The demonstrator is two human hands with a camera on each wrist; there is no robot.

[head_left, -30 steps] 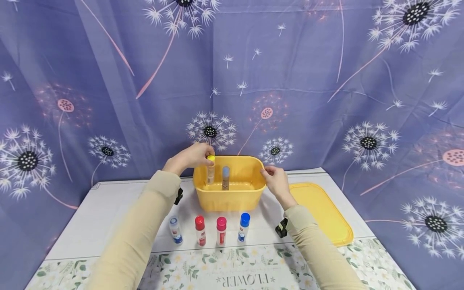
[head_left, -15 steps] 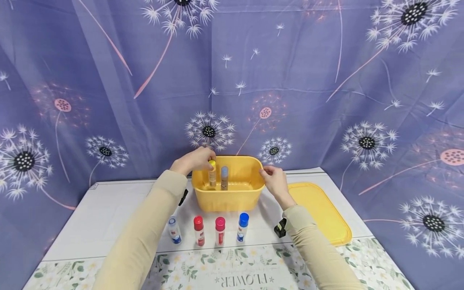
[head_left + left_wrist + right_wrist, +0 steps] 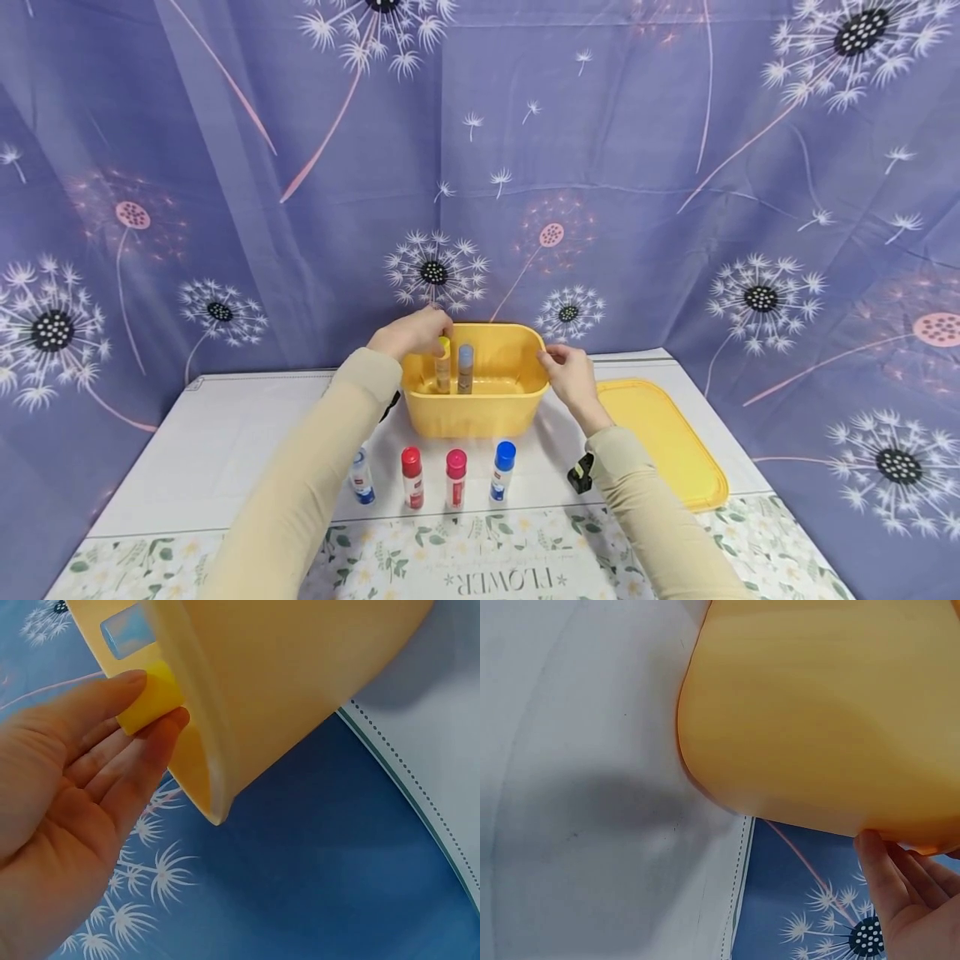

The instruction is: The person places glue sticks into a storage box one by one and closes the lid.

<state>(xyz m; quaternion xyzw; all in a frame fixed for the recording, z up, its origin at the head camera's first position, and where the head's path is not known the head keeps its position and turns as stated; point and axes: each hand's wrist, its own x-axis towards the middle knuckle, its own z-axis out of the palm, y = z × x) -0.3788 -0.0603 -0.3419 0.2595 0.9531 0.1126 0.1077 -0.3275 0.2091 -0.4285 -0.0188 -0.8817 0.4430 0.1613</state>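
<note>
Left hand [image 3: 411, 332] reaches over the left end of a yellow bin [image 3: 476, 417], thumb and fingertips pinching the cap of a yellow-capped tube [image 3: 443, 375]. Tube upright inside the bin; its base is hidden behind the front wall, so cannot tell whether it touches the floor. Just beside it, on the right, a pale-blue-capped tube [image 3: 465, 371] stands in the bin too. Right hand [image 3: 572, 379] at the opposite end, thumb and fingers pinching the rim. In front of the bin, a row of four on the white table [image 3: 247, 442]: clear-capped tube [image 3: 362, 483], partly behind the left sleeve [image 3: 300, 467], then red-capped tube [image 3: 412, 483], pink-capped tube [image 3: 455, 483], dark-blue-capped tube [image 3: 503, 475]. Yellow lid [image 3: 667, 442] lies flat right of the bin, partly under the right sleeve [image 3: 660, 517] from this viewpoint. Flower-printed strip [image 3: 150, 558] along the near edge; purple dandelion curtain [image 3: 337, 167] behind.
</note>
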